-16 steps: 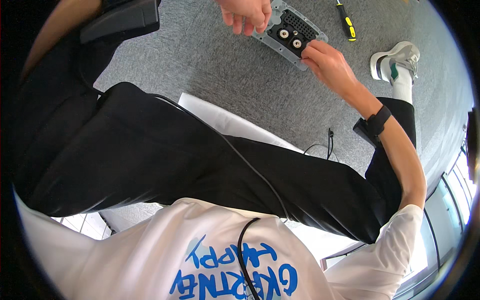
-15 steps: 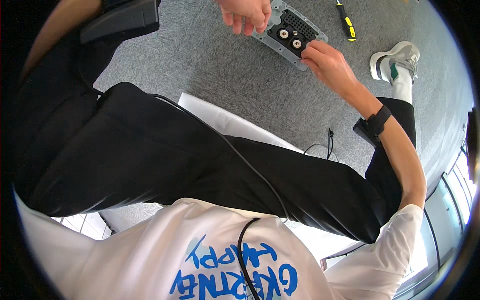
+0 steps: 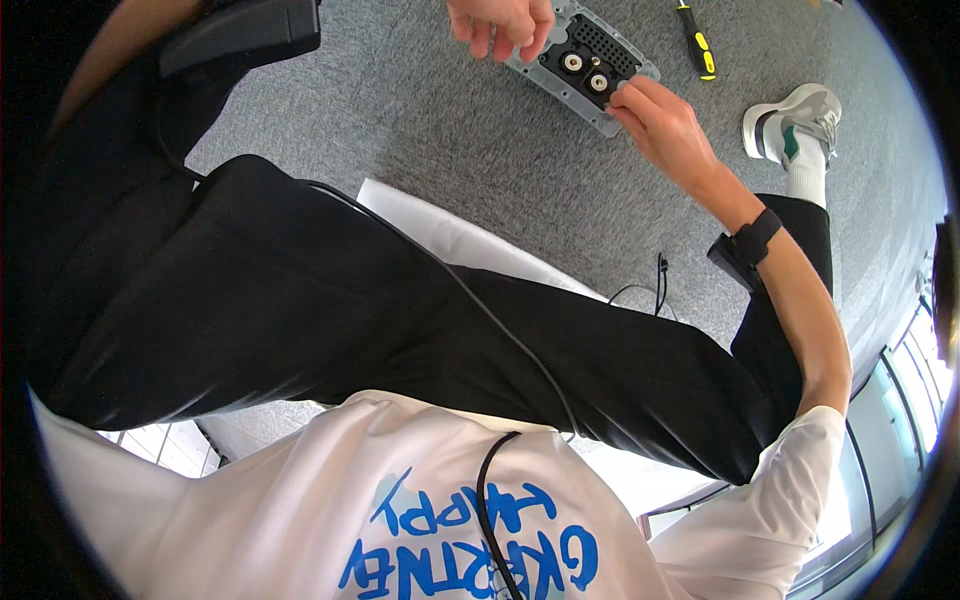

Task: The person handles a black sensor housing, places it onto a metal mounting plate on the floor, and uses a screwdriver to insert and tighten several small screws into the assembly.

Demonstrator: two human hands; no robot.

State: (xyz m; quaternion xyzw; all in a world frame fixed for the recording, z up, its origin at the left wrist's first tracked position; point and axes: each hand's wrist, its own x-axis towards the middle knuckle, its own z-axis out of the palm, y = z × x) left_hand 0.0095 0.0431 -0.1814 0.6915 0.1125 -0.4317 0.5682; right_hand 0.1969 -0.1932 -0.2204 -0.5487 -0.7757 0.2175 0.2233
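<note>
both hands rest on a grey panel lying on the carpet; left hand curled over its upper-left end, right hand pinching its lower-right corner. long axis runs upper-left to lower-right. screwdriver and shoe lie nearby.

Panel lay flat on the carpet floor, top centre of view. Left hand sat at its left end, right hand at its lower right corner, fingertips touching the edge. Screwdriver lay on the floor just right of panel. Shoe stood further right, near right forearm. Cable lay on floor below the hands, beside the leg.
</note>
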